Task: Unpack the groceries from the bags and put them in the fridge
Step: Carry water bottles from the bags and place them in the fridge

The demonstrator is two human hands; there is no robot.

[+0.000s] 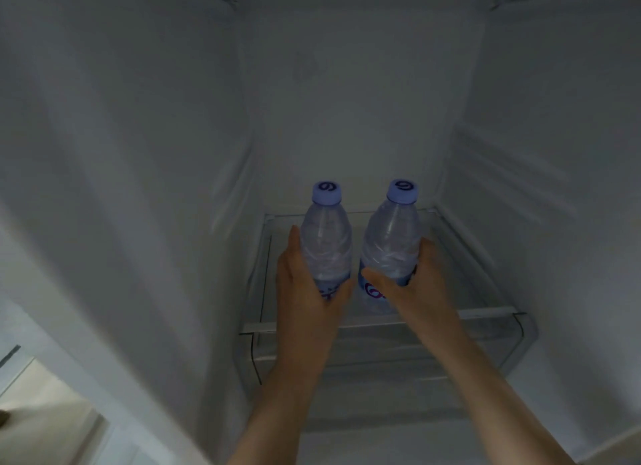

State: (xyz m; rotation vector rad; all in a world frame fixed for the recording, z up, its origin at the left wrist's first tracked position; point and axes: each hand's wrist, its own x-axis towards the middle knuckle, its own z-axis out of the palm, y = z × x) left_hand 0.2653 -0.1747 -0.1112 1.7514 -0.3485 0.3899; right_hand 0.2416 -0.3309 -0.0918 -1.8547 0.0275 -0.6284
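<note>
Two clear water bottles with pale blue caps stand upright side by side inside the white fridge (347, 83). My left hand (305, 291) wraps around the lower part of the left bottle (326, 235). My right hand (412, 284) grips the right bottle (393, 235) around its label. Both bottles are over the glass shelf (485, 284); whether their bases touch it is hidden by my hands.
The fridge's side walls (121, 152) close in on both sides, with shelf rails on the right wall (503, 159). A clear drawer (381, 360) lies under the glass shelf. A strip of pale floor (45, 412) shows at the bottom left.
</note>
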